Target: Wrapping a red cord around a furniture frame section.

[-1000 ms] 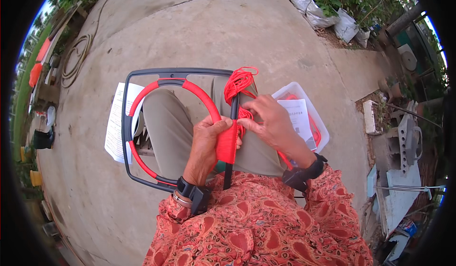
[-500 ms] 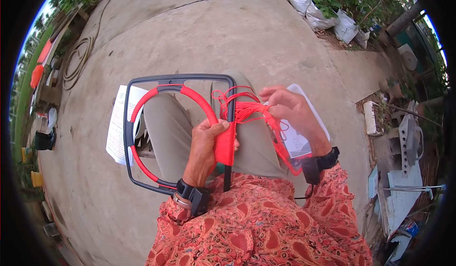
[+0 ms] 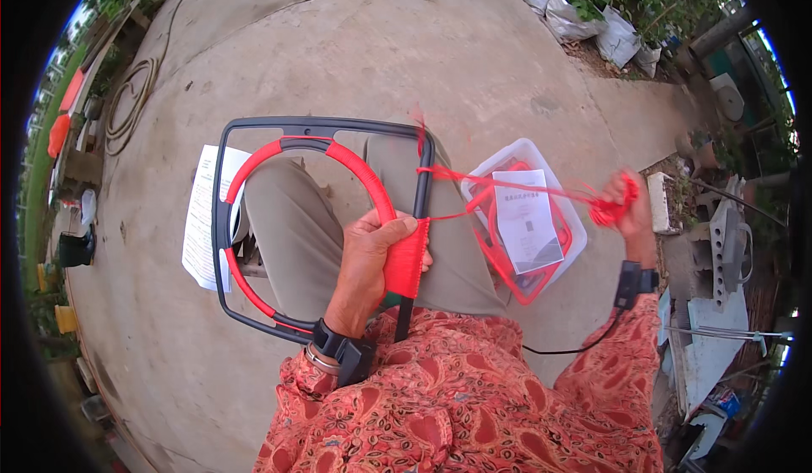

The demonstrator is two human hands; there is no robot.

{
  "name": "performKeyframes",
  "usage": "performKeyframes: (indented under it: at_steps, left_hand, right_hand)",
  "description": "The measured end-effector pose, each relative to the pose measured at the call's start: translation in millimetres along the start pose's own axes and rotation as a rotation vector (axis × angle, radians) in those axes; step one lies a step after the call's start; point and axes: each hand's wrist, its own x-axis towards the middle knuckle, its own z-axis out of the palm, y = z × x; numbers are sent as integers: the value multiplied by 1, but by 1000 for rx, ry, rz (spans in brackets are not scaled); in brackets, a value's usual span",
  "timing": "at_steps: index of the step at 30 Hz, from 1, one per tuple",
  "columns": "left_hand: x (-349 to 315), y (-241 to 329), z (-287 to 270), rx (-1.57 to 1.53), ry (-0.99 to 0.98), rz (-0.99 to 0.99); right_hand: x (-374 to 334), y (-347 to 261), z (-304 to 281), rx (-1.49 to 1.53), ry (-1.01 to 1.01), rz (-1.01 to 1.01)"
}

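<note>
Red cord stretched between right hand and black frame in left hand.

1. Wide open beyond the top bar of the black rectangular frame, over bare concrete floor.
2. Open through the hollow of the red-wrapped ring, with a trousered leg behind; closed at its right edge by the left hand.
3. Barred right of the frame by red cord, strung across to the right hand, in view over the plastic box.
4. Passable below the cord, down to the black cable.
</note>
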Motion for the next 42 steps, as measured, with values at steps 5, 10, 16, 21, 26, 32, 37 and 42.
performKeyframes:
  at_steps: [5, 10, 16, 21, 26, 32, 37, 42]
  left_hand:
    - [0, 5, -6, -37, 98, 50]
    - [-2, 4, -2, 13, 117, 47]
    - [-3, 5, 3, 61, 118, 50]
    - [-4, 3, 4, 63, 123, 65]
    - [-5, 3, -2, 23, 114, 72]
    - [-4, 1, 1, 50, 78, 31]
    - [-1, 1, 1, 49, 56, 28]
    - [-3, 3, 7, 71, 85, 42]
  right_hand:
    - [-26, -32, -135, -220, 693, -261]
    - [-12, 36, -44, -291, 629, -156]
    - [3, 100, 146, -668, -143, -128]
    - [27, 141, 205, -909, -202, -302]
    - [17, 138, 168, -1108, -207, -296]
    - [-14, 99, 34, -1399, 77, -296]
    - [-35, 92, -80, -1618, 324, -206]
    - [-16, 123, -37, -1819, 196, -241]
